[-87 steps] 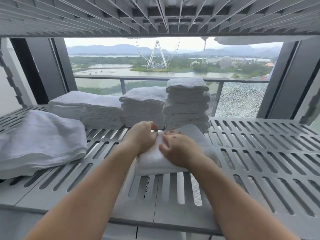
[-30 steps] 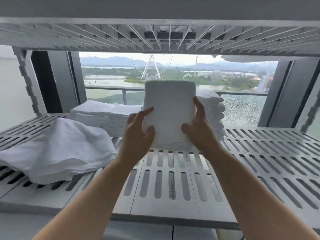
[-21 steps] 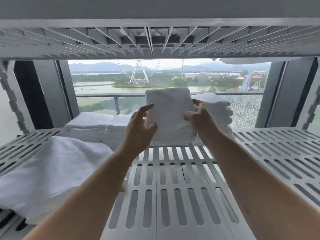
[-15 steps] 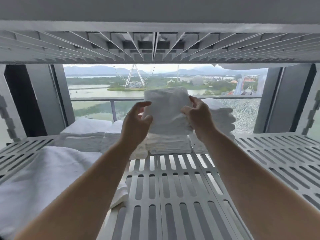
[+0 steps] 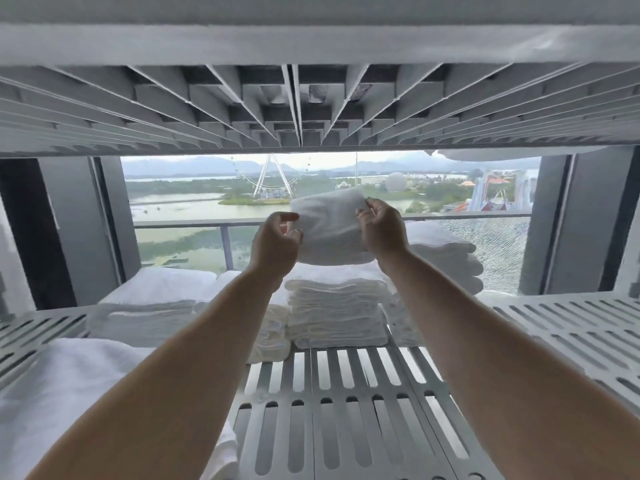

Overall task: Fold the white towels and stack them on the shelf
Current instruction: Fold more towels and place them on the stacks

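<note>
Right hand [image 5: 381, 230]: thumb and fingers pinch the upper right corner of the towel [image 5: 329, 226].
Left hand [image 5: 275, 242]: fingers curled at the towel's left edge and touching it; whether they grip cannot be told.
Towel: folded into a compact pad, face tilted toward the camera, between the hands just above the middle stack [image 5: 336, 313].
Middle stack: folded towels at the back of the shelf [image 5: 346, 410].
Right stack [image 5: 446, 261]: taller, just beside the middle stack, partly behind the right forearm.
Left stack [image 5: 152, 306]: lower and wider.
Loose towel [image 5: 62, 393]: unfolded, front left, under the left forearm.
Shelf: grey slotted panels.
Upper shelf [image 5: 311, 109]: ribbed underside overhead.
Window [image 5: 194, 216]: behind the stacks.
</note>
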`<act>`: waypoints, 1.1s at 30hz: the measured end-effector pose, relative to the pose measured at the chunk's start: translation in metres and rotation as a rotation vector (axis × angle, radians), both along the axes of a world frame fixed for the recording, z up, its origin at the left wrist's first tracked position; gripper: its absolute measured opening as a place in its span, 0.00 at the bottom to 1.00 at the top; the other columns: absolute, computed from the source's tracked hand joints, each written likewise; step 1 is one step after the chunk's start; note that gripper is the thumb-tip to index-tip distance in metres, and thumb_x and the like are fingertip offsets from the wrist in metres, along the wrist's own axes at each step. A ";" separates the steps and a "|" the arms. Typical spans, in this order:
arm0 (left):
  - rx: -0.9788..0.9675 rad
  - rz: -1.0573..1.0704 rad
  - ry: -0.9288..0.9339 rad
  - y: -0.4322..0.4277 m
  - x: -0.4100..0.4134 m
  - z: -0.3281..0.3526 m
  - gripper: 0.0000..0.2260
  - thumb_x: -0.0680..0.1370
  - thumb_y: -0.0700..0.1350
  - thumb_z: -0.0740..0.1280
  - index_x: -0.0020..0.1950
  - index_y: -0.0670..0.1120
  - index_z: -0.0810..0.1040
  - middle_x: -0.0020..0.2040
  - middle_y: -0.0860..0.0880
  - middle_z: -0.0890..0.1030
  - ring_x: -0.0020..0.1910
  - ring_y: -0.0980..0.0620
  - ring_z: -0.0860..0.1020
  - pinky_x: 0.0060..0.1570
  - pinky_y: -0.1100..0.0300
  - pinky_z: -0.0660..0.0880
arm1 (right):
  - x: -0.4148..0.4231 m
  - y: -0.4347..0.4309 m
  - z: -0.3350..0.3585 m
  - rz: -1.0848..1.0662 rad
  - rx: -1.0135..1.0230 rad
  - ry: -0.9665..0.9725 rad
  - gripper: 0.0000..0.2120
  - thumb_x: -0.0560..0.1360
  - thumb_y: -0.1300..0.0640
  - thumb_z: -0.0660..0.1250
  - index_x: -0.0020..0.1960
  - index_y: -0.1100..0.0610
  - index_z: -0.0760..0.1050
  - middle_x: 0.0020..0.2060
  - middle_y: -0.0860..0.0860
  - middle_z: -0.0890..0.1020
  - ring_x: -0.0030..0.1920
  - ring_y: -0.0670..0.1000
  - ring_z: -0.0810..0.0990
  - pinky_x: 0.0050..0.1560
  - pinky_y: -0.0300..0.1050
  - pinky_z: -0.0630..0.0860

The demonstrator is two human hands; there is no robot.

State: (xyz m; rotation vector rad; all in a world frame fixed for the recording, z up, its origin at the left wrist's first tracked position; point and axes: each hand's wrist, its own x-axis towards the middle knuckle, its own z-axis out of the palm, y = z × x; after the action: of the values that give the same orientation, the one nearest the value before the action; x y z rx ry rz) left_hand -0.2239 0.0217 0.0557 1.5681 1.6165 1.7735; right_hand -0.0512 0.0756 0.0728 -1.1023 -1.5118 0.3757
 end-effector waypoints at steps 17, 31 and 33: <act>-0.183 0.165 0.303 0.039 0.001 -0.029 0.13 0.76 0.44 0.61 0.53 0.46 0.85 0.51 0.47 0.85 0.52 0.44 0.81 0.56 0.54 0.77 | -0.006 0.038 -0.037 -0.149 -0.158 -0.383 0.16 0.79 0.66 0.57 0.63 0.66 0.76 0.58 0.65 0.81 0.61 0.65 0.77 0.59 0.51 0.74; -0.234 0.044 0.319 0.005 -0.024 -0.039 0.15 0.82 0.47 0.57 0.44 0.46 0.81 0.42 0.44 0.83 0.43 0.41 0.80 0.48 0.45 0.79 | -0.018 0.001 -0.046 -0.135 0.198 -0.521 0.12 0.76 0.61 0.63 0.55 0.56 0.82 0.53 0.54 0.83 0.54 0.56 0.81 0.58 0.49 0.76; -0.262 0.034 0.322 -0.002 -0.029 -0.041 0.15 0.81 0.45 0.57 0.46 0.43 0.82 0.45 0.45 0.84 0.46 0.44 0.81 0.50 0.46 0.79 | -0.029 -0.014 -0.049 -0.092 0.305 -0.505 0.10 0.75 0.61 0.64 0.50 0.54 0.82 0.50 0.52 0.84 0.53 0.54 0.80 0.60 0.49 0.74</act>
State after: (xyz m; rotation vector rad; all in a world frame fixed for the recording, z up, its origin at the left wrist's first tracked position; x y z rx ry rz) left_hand -0.2527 0.0199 0.0144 1.7711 1.9377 1.3052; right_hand -0.0797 0.0620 0.0239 -1.0603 -1.8725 -0.2136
